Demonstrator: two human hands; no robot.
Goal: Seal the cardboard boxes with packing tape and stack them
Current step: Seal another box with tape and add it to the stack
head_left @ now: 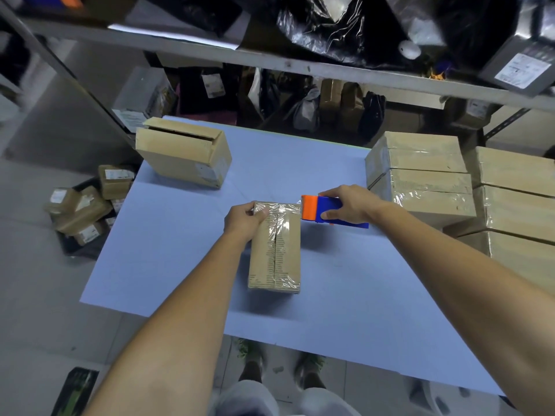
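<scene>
A pale blue surface (180, 250) fills the middle of the frame, running from the centre top down to the lower right. Above it, across the whole top of the frame, a metal shelf (210, 55) carries black plastic bags and labelled parcels.

At the right edge of the surface stands a stack of taped boxes (426, 181), glossy with clear tape, and a second stack (516, 205) sits just beside it, farther right. In the upper left of the surface lies an unsealed box (183, 154), its top flaps closed but with a gap showing along the seam. On the floor at the left of the frame sits a heap of small parcels (84, 211).

In the centre of the frame a small box (274, 250) lies flat on the surface, with shiny tape along its top seam and across its far end.

Your left hand (244, 219) grips the far left corner of the small box, thumb pressed on the taped top. Your right hand (348, 205) is wrapped round a blue and orange tape dispenser (324, 210), whose orange end meets the far right corner of the small box. Your hands are apart, one at each far corner.
</scene>
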